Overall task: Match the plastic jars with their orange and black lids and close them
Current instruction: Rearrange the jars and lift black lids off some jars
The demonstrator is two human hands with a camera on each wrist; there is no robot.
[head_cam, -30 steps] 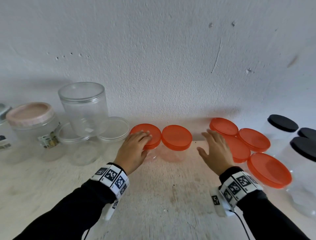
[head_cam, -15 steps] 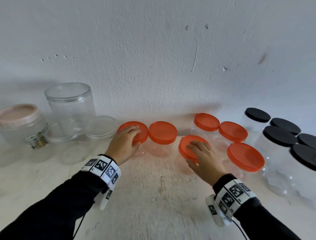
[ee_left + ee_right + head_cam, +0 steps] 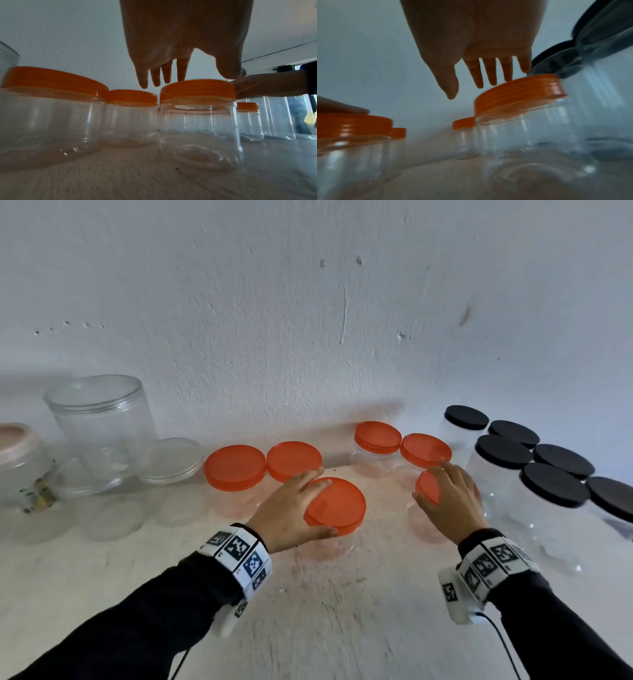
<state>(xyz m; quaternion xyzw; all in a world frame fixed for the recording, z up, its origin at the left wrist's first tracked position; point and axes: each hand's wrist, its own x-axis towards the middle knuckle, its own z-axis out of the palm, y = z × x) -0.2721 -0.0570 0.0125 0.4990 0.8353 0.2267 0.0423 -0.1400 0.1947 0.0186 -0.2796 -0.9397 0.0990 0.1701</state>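
A clear jar with an orange lid (image 3: 342, 508) stands mid-table. My left hand (image 3: 310, 501) lies over its left side, straight fingers touching the lid top (image 3: 197, 88), thumb along the near rim. My right hand (image 3: 442, 484) covers another orange lid (image 3: 425, 489) to the right. Its straight fingers (image 3: 493, 75) press on that lid (image 3: 522, 92), the thumb hangs free, and the jar tilts. Four more orange-lidded jars stand behind: two at the left (image 3: 235, 467), two at the right (image 3: 377, 437).
Several tall clear jars with black lids (image 3: 503, 451) crowd the right side, close to my right hand. At the far left stand a big clear jar (image 3: 99, 419), a pink-lidded jar (image 3: 13, 440) and loose clear lids (image 3: 171, 460). The white wall (image 3: 308, 337) runs right behind.
My right hand drew one orange-lidded jar to the middle, then shifted right onto another jar. My left hand left the far-left jar's lid and came over the middle jar.
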